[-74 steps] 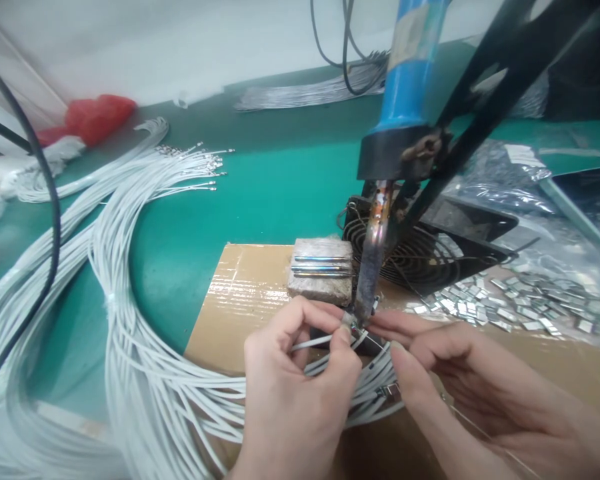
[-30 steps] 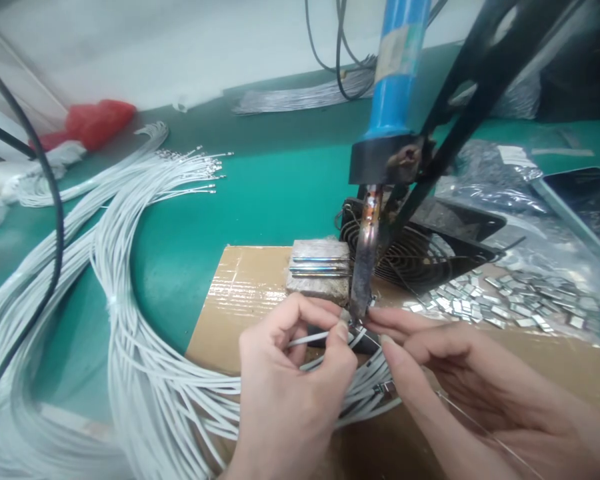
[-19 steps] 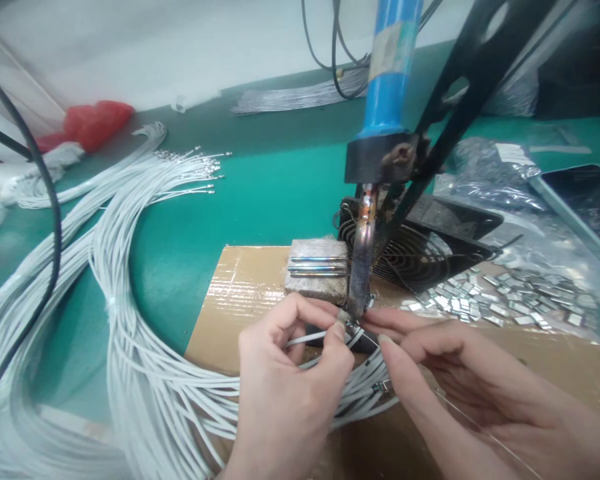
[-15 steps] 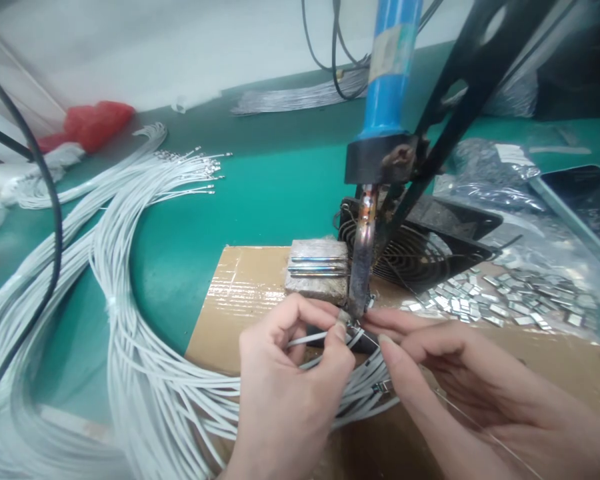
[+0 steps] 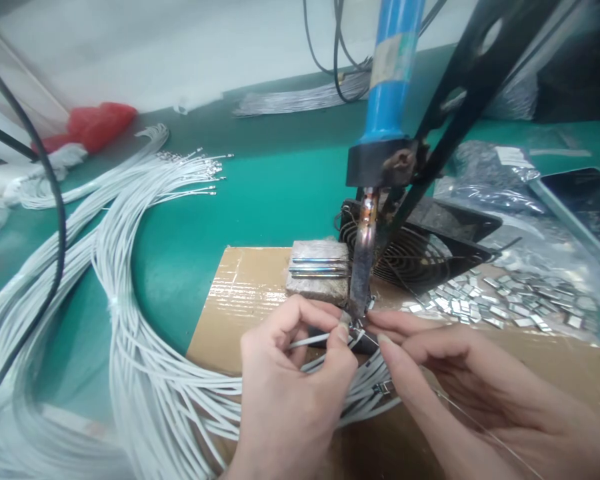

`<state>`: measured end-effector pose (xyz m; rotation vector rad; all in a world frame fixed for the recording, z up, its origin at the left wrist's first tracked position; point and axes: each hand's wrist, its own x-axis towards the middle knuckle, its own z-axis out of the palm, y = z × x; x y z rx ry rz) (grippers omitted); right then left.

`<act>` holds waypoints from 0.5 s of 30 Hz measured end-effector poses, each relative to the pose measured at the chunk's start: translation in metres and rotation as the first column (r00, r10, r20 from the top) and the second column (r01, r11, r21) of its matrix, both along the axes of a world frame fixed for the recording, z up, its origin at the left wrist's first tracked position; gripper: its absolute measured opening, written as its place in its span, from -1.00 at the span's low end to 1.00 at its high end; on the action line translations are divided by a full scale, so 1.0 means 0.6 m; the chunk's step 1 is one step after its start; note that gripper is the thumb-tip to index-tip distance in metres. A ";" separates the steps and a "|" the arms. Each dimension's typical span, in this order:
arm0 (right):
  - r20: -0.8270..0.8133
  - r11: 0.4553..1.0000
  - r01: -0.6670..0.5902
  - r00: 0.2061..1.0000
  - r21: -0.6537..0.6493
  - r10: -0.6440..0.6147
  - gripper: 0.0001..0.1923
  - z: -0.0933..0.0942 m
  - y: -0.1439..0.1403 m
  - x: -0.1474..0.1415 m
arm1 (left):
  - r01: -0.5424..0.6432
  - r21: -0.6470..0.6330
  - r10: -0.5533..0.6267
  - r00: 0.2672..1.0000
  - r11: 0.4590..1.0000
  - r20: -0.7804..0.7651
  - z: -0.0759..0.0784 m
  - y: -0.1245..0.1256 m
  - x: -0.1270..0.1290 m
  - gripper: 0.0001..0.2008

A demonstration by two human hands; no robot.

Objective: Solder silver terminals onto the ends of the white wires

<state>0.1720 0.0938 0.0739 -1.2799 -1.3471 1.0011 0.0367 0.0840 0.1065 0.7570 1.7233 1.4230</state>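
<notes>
- Left hand (image 5: pixel 295 387): thumb and forefinger pinch a white cable (image 5: pixel 309 341) near its end, just under the tip of the iron (image 5: pixel 362 273).
- Right hand (image 5: pixel 460 373): thumb and fingers close on a thin wire (image 5: pixel 480 429); its thumb sits nearer the tip than 2.5 seconds ago, while the left pinch looks unchanged.
- Fingertips partly hide the cable's end; whether the tip touches it I cannot tell.
- Other cables (image 5: pixel 135 300) pass behind the left hand and run off the left edge.
- Beyond: block (image 5: pixel 318 289) on cardboard (image 5: pixel 240 293), fan (image 5: pixel 410 257), loose metal pieces (image 5: pixel 523 310).
- Clear bag (image 5: pixel 505 190): contents blurred.
</notes>
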 end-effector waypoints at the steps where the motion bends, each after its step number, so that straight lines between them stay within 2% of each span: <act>1: -0.003 1.000 -0.001 1.000 0.004 0.001 -0.81 -0.001 0.000 0.000 | 0.020 -0.001 -0.020 1.000 1.000 -0.004 -0.001 0.000 -0.002 -0.80; 15: 0.088 0.999 0.033 0.995 0.040 -0.036 -0.78 -0.011 -0.002 -0.007 | 0.022 -0.001 -0.022 1.000 1.000 0.006 -0.007 0.003 -0.009 -0.80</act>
